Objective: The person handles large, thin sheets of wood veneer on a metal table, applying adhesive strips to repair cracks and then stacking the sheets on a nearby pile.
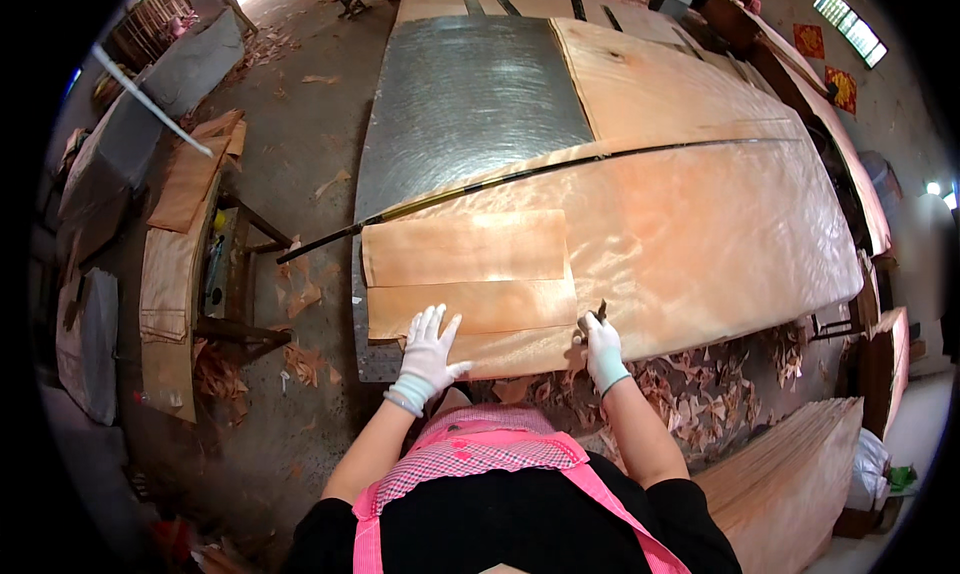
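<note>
My left hand [430,349], in a white glove with a pale green cuff, lies with fingers spread on the near edge of a rectangular wood veneer piece [470,308]. A second veneer piece [462,248] lies just beyond it. Both rest on a large, thin, rippled veneer sheet [710,234] that spreads to the right. My right hand [603,352], gloved the same way, is closed round a small dark tool [602,310] beside the pieces' right edge; its blade or tip cannot be made out. A long dark straight rod [520,173] lies slantwise across the big sheet.
Bare metal tabletop [470,94] shows at the far left, with another veneer sheet [670,84] beside it. A wooden bench [165,284] with veneer strips stands left. Veneer scraps [700,399] litter the floor, and a tall veneer stack [790,474] stands at the near right.
</note>
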A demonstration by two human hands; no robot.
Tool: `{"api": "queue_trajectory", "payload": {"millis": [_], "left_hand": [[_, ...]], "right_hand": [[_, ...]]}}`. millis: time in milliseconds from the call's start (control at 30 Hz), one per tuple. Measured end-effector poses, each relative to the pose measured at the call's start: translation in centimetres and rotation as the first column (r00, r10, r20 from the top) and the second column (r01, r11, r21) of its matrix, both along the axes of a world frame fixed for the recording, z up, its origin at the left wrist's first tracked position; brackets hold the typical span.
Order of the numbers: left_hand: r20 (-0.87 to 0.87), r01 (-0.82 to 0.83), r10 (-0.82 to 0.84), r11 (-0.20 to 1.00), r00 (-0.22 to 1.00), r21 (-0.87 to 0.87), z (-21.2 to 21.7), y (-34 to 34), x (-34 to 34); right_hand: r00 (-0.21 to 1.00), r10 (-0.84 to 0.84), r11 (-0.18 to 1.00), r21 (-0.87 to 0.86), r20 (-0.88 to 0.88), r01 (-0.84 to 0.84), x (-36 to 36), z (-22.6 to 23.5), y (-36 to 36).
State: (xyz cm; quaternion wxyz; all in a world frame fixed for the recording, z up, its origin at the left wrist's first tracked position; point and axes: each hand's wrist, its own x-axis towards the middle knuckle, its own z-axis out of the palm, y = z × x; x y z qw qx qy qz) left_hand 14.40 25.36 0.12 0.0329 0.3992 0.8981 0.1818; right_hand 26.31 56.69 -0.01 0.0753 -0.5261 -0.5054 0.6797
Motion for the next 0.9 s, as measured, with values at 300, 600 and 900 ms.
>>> {"api": "queue_trajectory", "payload": {"millis": [300,600,900], "left_hand": [[-0.057,0.080,-0.090,0.985,0.994,-0.152,-1.1,0.3,-3.9],[-0.265,-0.176,0.139,0.977,0.954,-0.123,8.4,2.3,-9.4],[-0.625,-0.333,0.392,0.918,0.675,0.216,16.1,-0.7,-7.1]], "right_hand": [[0.949,0.310,0.947,-0.099,0.051,-0.304,-3.4,1.9,2.2],[0.884,0.279,0.901,-0.216,-0.375,-0.376,-17.3,12.7,4.6],[0.780,0.515,0.835,0.001,-0.355,-0.551,-13.9,12.8,4.9]]}}
